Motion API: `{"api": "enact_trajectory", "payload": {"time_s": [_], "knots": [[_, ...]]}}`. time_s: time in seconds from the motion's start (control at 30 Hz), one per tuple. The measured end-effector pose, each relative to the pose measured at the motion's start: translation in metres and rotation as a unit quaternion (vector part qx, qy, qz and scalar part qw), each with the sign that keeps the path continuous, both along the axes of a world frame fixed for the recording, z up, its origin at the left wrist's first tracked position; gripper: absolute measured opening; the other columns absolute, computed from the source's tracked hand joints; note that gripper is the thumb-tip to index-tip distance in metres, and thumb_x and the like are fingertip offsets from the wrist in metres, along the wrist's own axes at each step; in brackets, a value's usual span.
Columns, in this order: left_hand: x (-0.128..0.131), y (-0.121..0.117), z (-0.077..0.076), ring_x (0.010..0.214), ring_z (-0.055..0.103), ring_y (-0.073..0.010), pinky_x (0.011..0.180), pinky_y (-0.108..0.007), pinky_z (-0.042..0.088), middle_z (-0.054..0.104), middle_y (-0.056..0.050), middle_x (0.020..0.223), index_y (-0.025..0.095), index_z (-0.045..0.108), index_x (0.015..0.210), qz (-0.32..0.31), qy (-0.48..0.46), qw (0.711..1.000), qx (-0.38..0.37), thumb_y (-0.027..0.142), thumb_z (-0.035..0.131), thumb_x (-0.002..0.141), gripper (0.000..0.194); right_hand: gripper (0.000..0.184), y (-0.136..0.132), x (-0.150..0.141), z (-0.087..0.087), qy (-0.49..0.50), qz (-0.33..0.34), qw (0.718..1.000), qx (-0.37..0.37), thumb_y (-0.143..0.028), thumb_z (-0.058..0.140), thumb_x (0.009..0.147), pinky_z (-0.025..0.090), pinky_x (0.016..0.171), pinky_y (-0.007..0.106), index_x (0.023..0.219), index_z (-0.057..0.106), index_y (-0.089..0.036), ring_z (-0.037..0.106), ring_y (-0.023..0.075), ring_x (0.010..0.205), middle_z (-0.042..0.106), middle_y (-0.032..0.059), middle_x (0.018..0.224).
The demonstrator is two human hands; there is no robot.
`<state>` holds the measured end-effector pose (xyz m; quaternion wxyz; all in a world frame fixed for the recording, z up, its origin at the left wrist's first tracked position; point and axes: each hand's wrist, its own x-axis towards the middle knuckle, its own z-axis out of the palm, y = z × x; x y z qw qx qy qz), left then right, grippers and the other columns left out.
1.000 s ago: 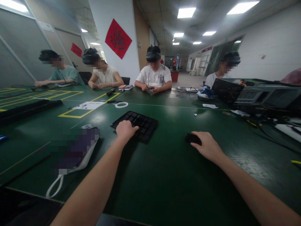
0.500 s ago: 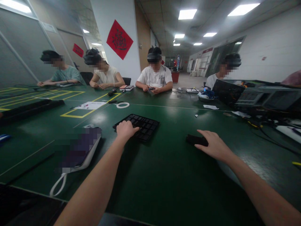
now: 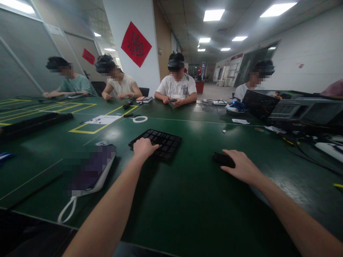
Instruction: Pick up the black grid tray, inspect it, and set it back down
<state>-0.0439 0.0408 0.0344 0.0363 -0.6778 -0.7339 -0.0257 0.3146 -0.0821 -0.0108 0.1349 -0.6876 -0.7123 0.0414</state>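
My left hand (image 3: 144, 147) lies over the near left part of a flat black gridded tray (image 3: 169, 143). Its thumb stretches right across the tray's surface; the other fingers curl over the left side, their tips hidden. The tray is divided into dark squares and rests flat on the green table (image 3: 182, 200). To the right, my right hand (image 3: 239, 165) has its thumb and fingers round the near right end of a small black oblong object (image 3: 222, 159). That object lies low at the table surface, and its right end is partly covered by the hand.
Left of my left arm lies a phone-like device (image 3: 92, 169) with a white loop strap (image 3: 66, 210). Beyond the tray are a white ring (image 3: 140, 119) and a paper sheet (image 3: 103, 120). Cables and equipment (image 3: 305, 110) crowd the right side. Several people sit across the table.
My right thumb and fingers have drawn closer round the black oblong object. My left hand and the gridded tray hold nearly the same place.
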Motion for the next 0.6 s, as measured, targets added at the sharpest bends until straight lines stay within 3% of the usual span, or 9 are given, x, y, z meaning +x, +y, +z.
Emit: {"api": "enact_trajectory", "payload": {"time_s": [0.27,0.4,0.5,0.6], "knots": [[-0.001,0.001,-0.004,0.099,0.061,-0.0315,0.080,-0.034,0.047,0.066,-0.019,0.107,0.010,0.070,0.097,-0.007,0.004,1.000,0.022,0.053,0.052,0.078,0.051,0.055,0.004,-0.002,-0.005,0.079,-0.013,0.997,0.021,-0.037,0.055,0.076,0.042,0.096,0.043,0.127,0.051,-0.016,0.051,0.0261,0.111,0.060,0.0103,0.117],[-0.002,0.004,-0.002,0.099,0.061,-0.0320,0.079,-0.035,0.047,0.067,-0.019,0.105,0.009,0.070,0.096,0.013,-0.015,0.999,0.028,0.053,0.051,0.079,0.050,0.055,0.009,0.015,0.001,0.101,-0.040,0.991,0.075,-0.040,0.056,0.074,0.042,0.096,0.042,0.122,0.056,-0.013,0.053,0.0268,0.109,0.061,0.0112,0.116],[-0.007,0.020,0.002,0.101,0.060,-0.0332,0.080,-0.037,0.047,0.066,-0.021,0.106,0.008,0.069,0.101,0.041,-0.029,0.998,0.037,0.053,0.052,0.078,0.053,0.056,0.010,0.048,0.009,0.083,-0.142,0.979,0.118,-0.041,0.054,0.074,0.042,0.095,0.040,0.120,0.057,-0.010,0.055,0.0289,0.108,0.060,0.0151,0.118],[-0.017,0.045,0.009,0.105,0.058,-0.0351,0.083,-0.040,0.046,0.063,-0.023,0.113,0.007,0.065,0.109,0.073,-0.034,0.995,0.051,0.052,0.055,0.077,0.057,0.059,0.004,0.088,0.014,0.063,-0.316,0.940,0.112,-0.041,0.054,0.075,0.041,0.095,0.039,0.124,0.054,-0.010,0.055,0.0307,0.108,0.060,0.0172,0.118]]}}
